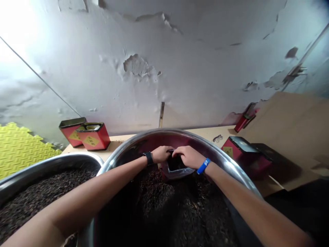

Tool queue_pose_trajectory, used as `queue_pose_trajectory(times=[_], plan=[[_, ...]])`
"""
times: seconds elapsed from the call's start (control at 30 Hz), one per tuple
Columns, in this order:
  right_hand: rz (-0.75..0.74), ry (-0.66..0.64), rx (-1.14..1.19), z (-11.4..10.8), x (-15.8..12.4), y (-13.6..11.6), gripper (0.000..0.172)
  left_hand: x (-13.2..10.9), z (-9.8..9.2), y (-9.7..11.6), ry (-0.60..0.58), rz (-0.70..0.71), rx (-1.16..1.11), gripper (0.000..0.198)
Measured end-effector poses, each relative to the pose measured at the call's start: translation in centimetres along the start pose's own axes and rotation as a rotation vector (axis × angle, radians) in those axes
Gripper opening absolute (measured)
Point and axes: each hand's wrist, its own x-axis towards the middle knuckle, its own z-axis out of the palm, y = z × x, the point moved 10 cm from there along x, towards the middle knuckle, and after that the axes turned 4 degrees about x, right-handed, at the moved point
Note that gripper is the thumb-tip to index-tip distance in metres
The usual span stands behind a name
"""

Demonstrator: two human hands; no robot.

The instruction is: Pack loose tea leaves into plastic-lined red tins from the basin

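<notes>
A large steel bowl (177, 131) full of dark loose tea leaves (164, 199) is right in front of me. Inside it, a red tea tin (163, 174) stands among the leaves, a clear plastic bag (181, 174) lining its mouth and folded over the near rim. The tin's inside looks dark. With curled fingers, my left hand (161, 154) grips the far left edge of the lined opening. My right hand (192, 156) is closed at the same far edge, its fingertips close to the left ones. Exactly how much bag or tin each hand pinches is hidden.
Another steel bowl (87, 156) of tea leaves stands at left. Two red tins (96, 139) sit behind it. Glasses (217, 138), a red tin (236, 154) and a cardboard box (290, 127) are at right. A peeling wall (195, 75) rises behind the table.
</notes>
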Motion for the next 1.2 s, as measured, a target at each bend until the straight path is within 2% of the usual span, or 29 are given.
queue_pose_trajectory(times=[0.13, 0.2, 0.27, 0.33, 0.4, 0.47, 0.57, 0.67, 0.77, 0.87, 1.0, 1.2], plan=[[0.034, -0.033, -0.019, 0.0, -0.4, 0.5, 0.034, 0.2, 0.0, -0.5, -0.020, -0.032, -0.009, 0.038], [0.054, 0.007, -0.032, -0.7, -0.7, -0.1, 0.030, 0.1, 0.0, -0.2, -0.033, -0.018, 0.017, 0.038], [-0.009, 0.094, 0.004, -1.8, -1.0, -2.2, 0.029, 0.0, -0.1, 0.1, -0.045, -0.006, 0.046, 0.036], [-0.169, 0.125, 0.093, -1.8, -1.5, -5.5, 0.028, -0.1, -0.1, 0.1, -0.053, -0.014, 0.052, 0.036], [-0.345, 0.044, 0.161, 0.0, -2.0, -8.8, 0.025, 0.0, 0.0, -0.1, -0.056, -0.035, 0.040, 0.037], [-0.446, -0.109, 0.137, 3.5, -2.6, -10.9, 0.025, 0.1, 0.2, -0.5, -0.056, -0.067, 0.024, 0.039], [-0.477, -0.313, 0.062, 9.3, -3.4, -12.1, 0.026, 0.3, 0.6, -1.1, -0.052, -0.088, 0.066, 0.039], [-0.542, -0.444, 0.174, 13.4, -4.7, -13.5, 0.034, 0.4, 0.8, -1.3, -0.071, -0.073, 0.090, 0.039], [-0.630, -0.486, 0.313, 15.2, -6.0, -15.4, 0.042, 0.4, 0.8, -1.4, -0.091, -0.078, 0.135, 0.039], [-0.626, -0.492, 0.304, 16.9, -7.0, -15.9, 0.046, 0.5, 0.9, -1.3, -0.113, -0.073, 0.150, 0.040], [-0.642, -0.477, 0.293, 18.6, -8.1, -16.2, 0.061, 0.7, 1.1, -1.3, -0.114, -0.073, 0.176, 0.040], [-0.599, -0.517, 0.340, 20.1, -8.7, -17.6, 0.041, 1.0, 1.1, -1.7, -0.091, -0.109, 0.232, 0.042]])
